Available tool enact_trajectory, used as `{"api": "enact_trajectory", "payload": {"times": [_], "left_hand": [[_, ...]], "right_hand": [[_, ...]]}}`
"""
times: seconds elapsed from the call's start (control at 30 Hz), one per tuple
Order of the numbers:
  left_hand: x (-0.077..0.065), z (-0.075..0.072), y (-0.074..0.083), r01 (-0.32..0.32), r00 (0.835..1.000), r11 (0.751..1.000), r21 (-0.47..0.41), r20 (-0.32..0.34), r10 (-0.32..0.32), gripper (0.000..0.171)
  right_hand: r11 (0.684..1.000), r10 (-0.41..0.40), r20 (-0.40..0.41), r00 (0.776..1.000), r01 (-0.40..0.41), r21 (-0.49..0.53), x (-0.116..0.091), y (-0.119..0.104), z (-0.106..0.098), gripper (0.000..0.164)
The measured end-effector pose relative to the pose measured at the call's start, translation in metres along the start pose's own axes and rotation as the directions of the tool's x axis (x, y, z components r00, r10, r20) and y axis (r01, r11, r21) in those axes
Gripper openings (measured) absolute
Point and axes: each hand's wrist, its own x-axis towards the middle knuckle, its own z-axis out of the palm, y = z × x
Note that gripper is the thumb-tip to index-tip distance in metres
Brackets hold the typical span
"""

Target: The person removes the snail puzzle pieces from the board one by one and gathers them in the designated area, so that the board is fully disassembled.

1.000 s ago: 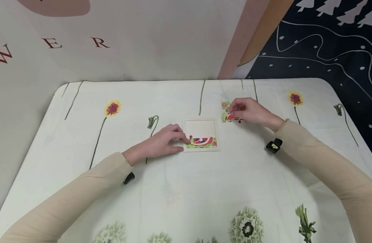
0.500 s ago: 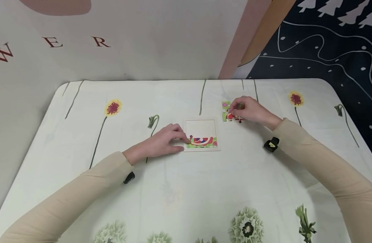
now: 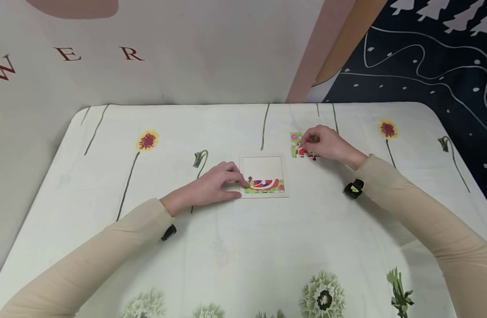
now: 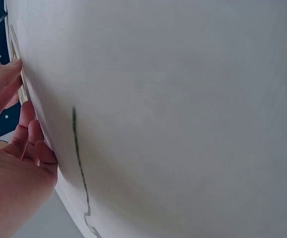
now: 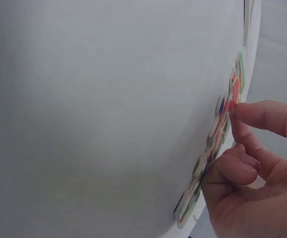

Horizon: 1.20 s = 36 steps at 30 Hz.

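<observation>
My left hand [image 3: 216,185] rests at the left side of a square puzzle board [image 3: 263,167], its index finger over the lower left corner and its thumb beside the edge. A strip of joined jigsaw pieces [image 3: 266,186], red, blue and green, fills the bottom of the frame; above it the board is bare. Up to the right, my right hand [image 3: 327,142] leans over a cluster of loose jigsaw pieces [image 3: 295,138], partly hiding them. In the right wrist view, thumb and index finger pinch a red jigsaw piece [image 5: 235,91] within that cluster, other fingers curled against the pieces.
The table [image 3: 235,247] has a white cloth printed with flowers and stems. A pale wall [image 3: 203,57] with letters stands behind it, and a dark patterned panel [image 3: 406,70] is at the right. Black wrist cameras [image 3: 354,189] hang from both sleeves.
The loose pieces under my right hand have drawn closer together, their lower edge shifting slightly up. The right wrist has moved a little left; the left hand stays in place.
</observation>
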Motion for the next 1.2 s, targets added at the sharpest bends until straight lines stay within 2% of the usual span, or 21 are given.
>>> {"api": "enact_trajectory", "payload": {"times": [0.17, 0.47, 0.67, 0.9, 1.03, 1.2], "left_hand": [[0.000, 0.000, -0.001, -0.003, 1.000, 1.000, -0.001, 0.000, 0.003, 0.024], [0.000, 0.000, 0.001, 0.003, 1.000, 1.000, 0.001, 0.004, -0.003, 0.024], [0.000, 0.000, 0.001, -0.011, 1.000, 0.999, 0.034, 0.002, 0.011, 0.023], [0.001, 0.003, 0.003, -0.066, 0.998, 0.993, 0.098, -0.015, 0.068, 0.027], [0.003, 0.005, 0.007, -0.108, 0.994, 0.982, 0.158, 0.008, 0.108, 0.032], [0.003, 0.008, 0.012, -0.132, 0.991, 0.969, 0.209, 0.042, 0.126, 0.034]], "right_hand": [[1.000, 0.008, -0.002, 1.000, -0.008, 0.001, -0.001, -0.001, 0.000, 0.012], [0.999, -0.023, -0.024, 0.999, 0.024, 0.037, -0.001, 0.001, -0.002, 0.010], [0.997, -0.037, -0.045, 0.998, 0.040, 0.071, -0.003, -0.001, -0.002, 0.011], [0.989, -0.127, -0.036, 0.991, 0.129, 0.075, -0.012, -0.010, 0.005, 0.008], [0.979, -0.190, -0.016, 0.982, 0.190, 0.068, -0.017, -0.017, 0.009, 0.006], [0.969, -0.233, 0.008, 0.972, 0.232, 0.084, -0.019, -0.024, 0.016, 0.008]]}}
